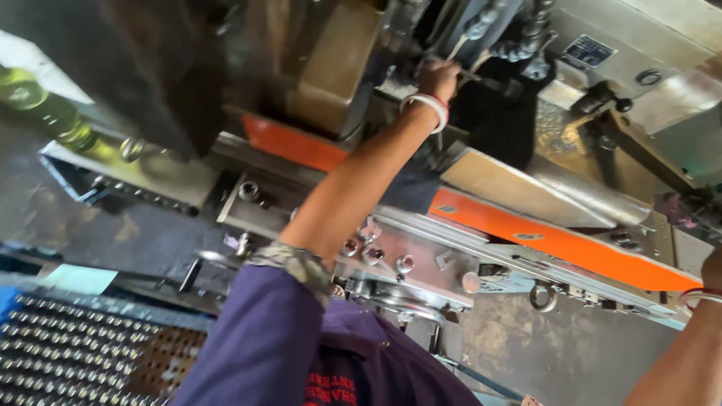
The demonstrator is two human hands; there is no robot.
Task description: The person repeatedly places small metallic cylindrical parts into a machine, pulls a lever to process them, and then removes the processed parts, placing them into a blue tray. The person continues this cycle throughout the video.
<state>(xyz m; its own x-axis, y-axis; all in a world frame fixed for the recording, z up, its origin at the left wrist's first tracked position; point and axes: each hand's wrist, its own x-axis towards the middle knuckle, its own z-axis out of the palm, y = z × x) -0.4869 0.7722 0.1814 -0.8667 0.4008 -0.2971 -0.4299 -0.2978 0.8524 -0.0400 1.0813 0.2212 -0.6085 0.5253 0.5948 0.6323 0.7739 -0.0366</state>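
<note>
My left hand point(440, 77) reaches up into the working area of a large metal machine point(519, 188), its fingers closed around a thin metal rod point(472, 75) that points right toward dark machine parts. White and red bangles sit on that wrist, and the sleeve is purple. My right hand point(713, 269) shows only at the right edge, above a wrist with a red and white band. It rests near the machine's orange strip point(556, 240), and its fingers are cut off by the frame.
A perforated tray point(68, 353) holding several small shiny metal pieces lies at the lower left. Bolts point(372, 254) and a ring eye point(543, 297) stick out of the machine's front plate. A lever with a black knob point(622, 104) sits at the upper right, and a yellow-green bottle point(41, 105) at the upper left.
</note>
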